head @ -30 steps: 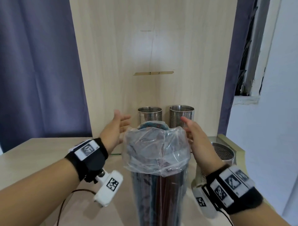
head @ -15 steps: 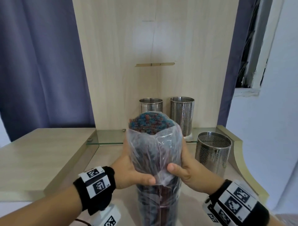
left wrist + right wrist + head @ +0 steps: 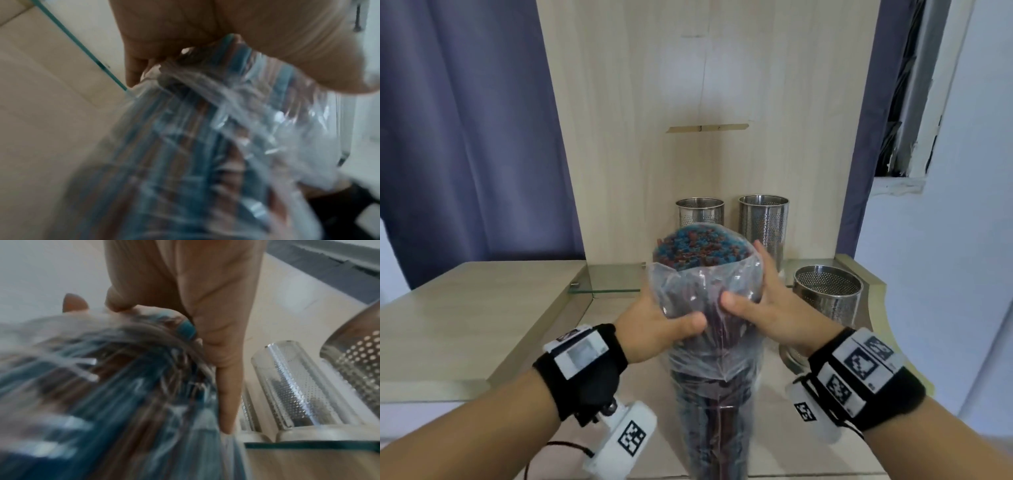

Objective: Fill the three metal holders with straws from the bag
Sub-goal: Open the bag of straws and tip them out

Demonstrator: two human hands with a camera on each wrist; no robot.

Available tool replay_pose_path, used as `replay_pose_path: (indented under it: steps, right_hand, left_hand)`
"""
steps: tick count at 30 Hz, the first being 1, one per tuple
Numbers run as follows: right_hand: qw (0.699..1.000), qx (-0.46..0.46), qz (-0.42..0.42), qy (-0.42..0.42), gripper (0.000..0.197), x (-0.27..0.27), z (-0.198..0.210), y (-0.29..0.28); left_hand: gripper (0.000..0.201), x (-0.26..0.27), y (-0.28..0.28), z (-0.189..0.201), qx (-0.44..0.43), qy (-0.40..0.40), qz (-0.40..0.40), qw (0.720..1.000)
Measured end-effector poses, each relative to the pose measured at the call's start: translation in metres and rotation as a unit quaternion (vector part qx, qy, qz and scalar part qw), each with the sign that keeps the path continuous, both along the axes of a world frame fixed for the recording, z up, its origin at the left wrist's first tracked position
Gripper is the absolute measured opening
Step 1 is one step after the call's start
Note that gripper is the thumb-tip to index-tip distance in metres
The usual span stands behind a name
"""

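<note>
A clear plastic bag (image 3: 714,346) stands upright before me, packed with blue and dark red straws (image 3: 702,248) whose tips show at its open top. My left hand (image 3: 661,323) grips the bag's left side, thumb across the front. My right hand (image 3: 763,308) grips the right side, fingers wrapped round the back. Both wrist views are blurred, with the bag (image 3: 205,146) and the straws (image 3: 102,394) close up. Three perforated metal holders stand behind: one at the back left (image 3: 700,212), one at the back right (image 3: 763,222), a wider one (image 3: 828,298) nearer on the right.
A tall wooden panel (image 3: 705,102) rises behind the holders. A glass shelf edge (image 3: 613,291) runs at the left of the recessed wooden surface. A raised wooden tabletop (image 3: 476,308) lies at the left. Blue curtains hang behind, and a white wall is at the right.
Both hands came down from beside the bag's loose top and closed round its upper part. The plastic is pushed down, and the straw tips now show.
</note>
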State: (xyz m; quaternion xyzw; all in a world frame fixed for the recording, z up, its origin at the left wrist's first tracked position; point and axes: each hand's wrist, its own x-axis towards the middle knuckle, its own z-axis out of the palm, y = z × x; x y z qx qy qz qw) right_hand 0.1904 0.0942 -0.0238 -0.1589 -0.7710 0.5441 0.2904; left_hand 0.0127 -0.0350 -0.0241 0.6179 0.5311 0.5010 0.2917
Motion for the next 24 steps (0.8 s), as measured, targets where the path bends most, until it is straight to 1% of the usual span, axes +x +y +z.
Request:
replay_pose_path:
  steps: [1,2,3,4,5,7,8,10,15,18,22,24]
  right_hand:
    - [1.000,0.013,0.008,0.009,0.153,-0.005,-0.005,-0.002]
    - [0.999,0.027,0.013,0.023,0.148,-0.007,-0.009,-0.004]
    - [0.998,0.039,0.018,0.037,0.143,-0.006,-0.010,-0.007]
    - [0.998,0.047,0.022,0.047,0.139,-0.005,-0.010,-0.010]
    - [0.997,0.050,0.025,0.053,0.137,-0.004,-0.009,-0.012]
    - [0.996,0.058,0.021,0.064,0.141,-0.002,-0.009,-0.015]
    - [0.995,0.066,0.020,0.068,0.144,-0.002,-0.008,-0.017]
    - [0.994,0.083,0.018,0.066,0.146,-0.001,-0.006,-0.021]
    - [0.989,0.132,0.001,0.066,0.141,-0.004,0.008,-0.027]
    - [0.987,0.148,-0.006,0.060,0.142,-0.011,0.014,-0.025]
    - [0.989,0.140,-0.008,0.038,0.149,-0.017,0.004,-0.022]
    - [0.990,0.139,-0.008,0.026,0.153,-0.018,-0.005,-0.021]
  left_hand:
    - [0.090,0.005,0.000,0.001,-0.001,0.034,-0.015,0.999]
    - [0.076,0.007,0.000,0.001,0.002,0.058,-0.015,0.998]
    - [0.074,0.009,0.001,0.002,0.012,0.067,0.000,0.998]
    - [0.079,0.006,0.002,0.000,0.021,0.074,0.008,0.997]
    - [0.088,0.004,0.003,-0.001,0.035,0.078,0.016,0.996]
    - [0.111,-0.002,0.004,-0.004,0.049,0.087,0.043,0.994]
    - [0.119,-0.004,0.004,-0.006,0.047,0.090,0.054,0.993]
    - [0.127,-0.008,0.002,-0.008,0.052,0.094,0.063,0.992]
    - [0.128,-0.013,-0.006,0.006,0.098,0.105,0.077,0.987]
    - [0.128,-0.018,-0.004,0.013,0.107,0.103,0.086,0.985]
    - [0.128,-0.020,-0.004,0.002,0.099,0.092,0.094,0.986]
    - [0.122,-0.019,-0.003,-0.006,0.092,0.104,0.090,0.986]
